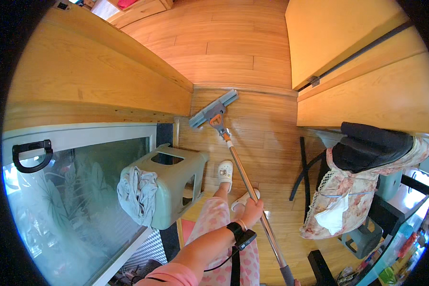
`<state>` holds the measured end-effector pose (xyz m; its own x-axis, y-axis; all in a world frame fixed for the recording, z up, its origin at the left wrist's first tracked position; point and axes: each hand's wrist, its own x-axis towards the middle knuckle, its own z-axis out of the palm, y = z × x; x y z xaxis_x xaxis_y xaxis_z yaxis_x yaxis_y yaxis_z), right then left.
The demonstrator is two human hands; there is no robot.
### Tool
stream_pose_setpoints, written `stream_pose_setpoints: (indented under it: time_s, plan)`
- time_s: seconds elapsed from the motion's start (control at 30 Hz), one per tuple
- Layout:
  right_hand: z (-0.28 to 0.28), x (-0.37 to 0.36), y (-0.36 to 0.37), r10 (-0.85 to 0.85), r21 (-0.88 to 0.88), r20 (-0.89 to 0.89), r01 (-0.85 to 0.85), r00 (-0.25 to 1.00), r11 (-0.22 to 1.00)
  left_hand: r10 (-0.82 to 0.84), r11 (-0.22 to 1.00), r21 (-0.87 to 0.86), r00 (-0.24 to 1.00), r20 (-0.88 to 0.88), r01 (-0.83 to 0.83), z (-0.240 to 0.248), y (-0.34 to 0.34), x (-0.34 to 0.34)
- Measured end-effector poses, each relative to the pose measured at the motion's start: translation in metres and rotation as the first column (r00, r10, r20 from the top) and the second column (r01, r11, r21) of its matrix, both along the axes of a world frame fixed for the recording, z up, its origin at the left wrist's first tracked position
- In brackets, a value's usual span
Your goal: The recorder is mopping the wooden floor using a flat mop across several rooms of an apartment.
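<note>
My left hand [249, 214] is closed round the metal pole of a sponge mop [243, 171], about midway along it. The mop's wide grey head [213, 108] lies slantwise on the wooden floor, just short of a raised threshold strip. An orange-trimmed joint links head and pole. The pole slopes down to a dark grey grip at the lower edge. Only a sliver of my right hand [297, 282] shows there, against that grip; most of it is cut off by the frame. My feet, in pale clogs, stand left of the pole.
A grey-green plastic stool [169, 178] bearing a crumpled grey cloth [139, 193] stands left, beside a frosted glass door [95, 190]. Wooden panels [95, 71] flank the doorway. At right are a chair with a floral cover [348, 200], a black garment [374, 145] and black straps [305, 171].
</note>
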<state>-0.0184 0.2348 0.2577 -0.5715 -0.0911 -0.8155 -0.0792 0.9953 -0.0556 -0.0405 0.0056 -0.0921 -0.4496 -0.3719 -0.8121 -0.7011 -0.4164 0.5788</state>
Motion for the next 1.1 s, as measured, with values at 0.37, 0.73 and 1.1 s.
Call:
stream_pose_setpoints:
  time_s: [0.37,0.73,1.1]
  plan:
    - [-0.117,0.025,-0.067,-0.365,-0.368,0.076,0.366,0.928,0.855,-0.318,0.936,-0.136,0.946,0.067,0.325,-0.083,-0.102,-0.081]
    - [-0.213,-0.091,-0.184,-0.371,-0.507,0.125,0.381,0.920,0.773,-0.475,0.840,-0.291,0.880,0.012,0.457,-0.044,-0.181,-0.168]
    - [-0.032,0.054,-0.087,-0.723,-0.301,0.278,0.772,0.633,0.560,-0.858,0.488,0.156,0.505,-0.096,0.859,0.067,-0.028,-0.011]
